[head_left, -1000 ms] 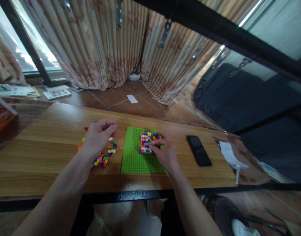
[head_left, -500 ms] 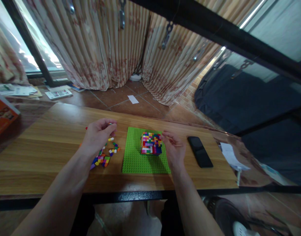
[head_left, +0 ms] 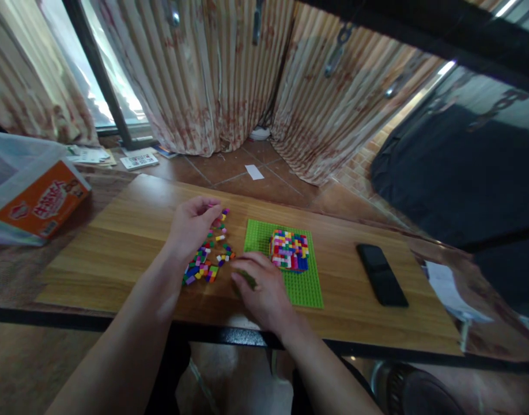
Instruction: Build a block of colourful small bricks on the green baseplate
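Note:
My left hand [head_left: 194,223] hovers over the far side of a pile of small toy bricks [head_left: 199,271], its thumb and forefinger pinched together. A small pinkish bit, apparently a toy brick, shows at those fingertips. Just right of the pile, my right hand [head_left: 264,291] reaches over the near left part of a green baseplate [head_left: 305,295]. Its thumb and fingers are curved and apart, with nothing seen between them. On the baseplate stands a block built of many-coloured bricks [head_left: 289,249], beside the right hand's knuckles.
All this lies on a wooden table [head_left: 333,323]. A black phone [head_left: 381,275] rests to the right of the baseplate. At far left stands a clear plastic box with an orange label [head_left: 44,199]. Papers [head_left: 453,291] lie beyond the table's right end.
My right hand has left the right side of the brick block and moved left toward the loose bricks, its fingers opening. The view has turned left; my left hand stays pinched near the pile.

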The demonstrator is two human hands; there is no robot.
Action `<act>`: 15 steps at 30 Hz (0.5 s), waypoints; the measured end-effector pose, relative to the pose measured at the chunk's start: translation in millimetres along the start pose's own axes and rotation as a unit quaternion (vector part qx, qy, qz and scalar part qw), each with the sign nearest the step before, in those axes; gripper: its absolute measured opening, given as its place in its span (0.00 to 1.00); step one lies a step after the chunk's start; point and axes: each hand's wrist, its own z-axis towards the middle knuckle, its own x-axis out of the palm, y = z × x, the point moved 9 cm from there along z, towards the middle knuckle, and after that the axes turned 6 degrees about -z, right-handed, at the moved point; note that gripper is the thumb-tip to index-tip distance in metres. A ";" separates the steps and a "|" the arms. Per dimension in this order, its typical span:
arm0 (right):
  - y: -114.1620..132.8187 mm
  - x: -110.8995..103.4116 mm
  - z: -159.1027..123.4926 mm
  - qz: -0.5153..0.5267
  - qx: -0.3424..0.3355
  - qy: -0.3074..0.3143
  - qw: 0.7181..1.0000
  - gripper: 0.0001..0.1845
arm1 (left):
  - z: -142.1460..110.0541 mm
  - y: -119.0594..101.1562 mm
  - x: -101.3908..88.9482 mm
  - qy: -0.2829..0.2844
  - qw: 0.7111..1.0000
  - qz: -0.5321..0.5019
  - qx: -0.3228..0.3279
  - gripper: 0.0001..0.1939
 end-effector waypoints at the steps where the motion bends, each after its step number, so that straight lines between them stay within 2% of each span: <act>1: 2.1 9.6 -0.2 -0.011 -0.003 0.018 1.000 0.10 | -0.4 -0.4 0.5 0.001 1.000 -0.001 0.000 0.06; 8: 8.0 49.4 3.2 -0.104 0.018 0.073 0.992 0.20 | -1.4 -2.6 1.3 0.007 1.000 -0.025 -0.002 0.04; 15: 10.1 61.1 5.1 -0.152 0.029 0.115 0.981 0.15 | 0.0 3.4 6.2 0.040 0.999 -0.017 -0.008 0.04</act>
